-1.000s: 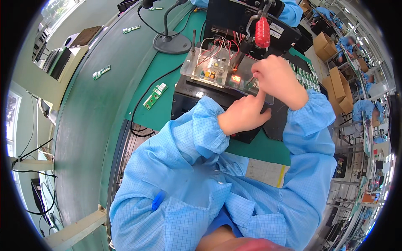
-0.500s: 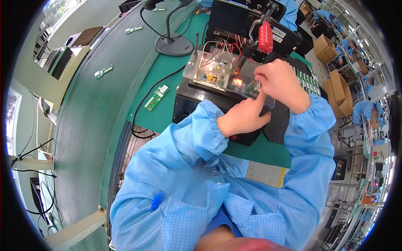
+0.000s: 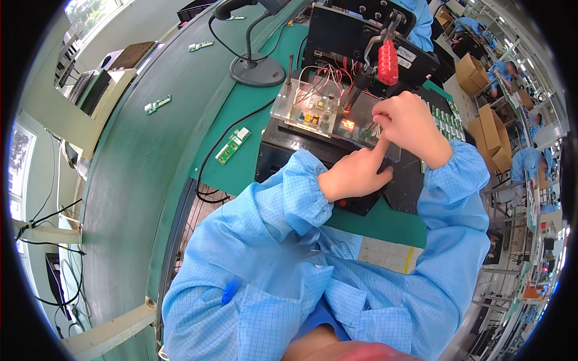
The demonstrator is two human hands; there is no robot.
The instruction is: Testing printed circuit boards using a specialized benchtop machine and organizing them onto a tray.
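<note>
A black test fixture (image 3: pixel 278 157) with a clear plate (image 3: pixel 283 107) on top stands before me. Under the plate are electronic parts and a lit orange display (image 3: pixel 348 124); red and white wires (image 3: pixel 328 75) run above. A toggle clamp with a red handle (image 3: pixel 388 63) rises behind. My left hand (image 3: pixel 356 173) is at the fixture's front right, index finger stretched out toward the fingers of my right hand, thumb apart. My right hand (image 3: pixel 414 125) is closed in a pinch over the fixture's right end, beside some pale wires or pins (image 3: pixel 374 130). What it pinches is hidden.
On the green mat left of the fixture lies a green circuit board (image 3: pixel 233 146), beside a black cable. A round stand base (image 3: pixel 257 72) is farther back. More boards (image 3: pixel 158 104) lie on the green belt at left. Several boards (image 3: pixel 447 123) and cardboard boxes (image 3: pixel 492 137) are at right.
The whole view has shifted slightly, so everything appears a little farther right and lower. Both hands keep about the same pose at the fixture.
</note>
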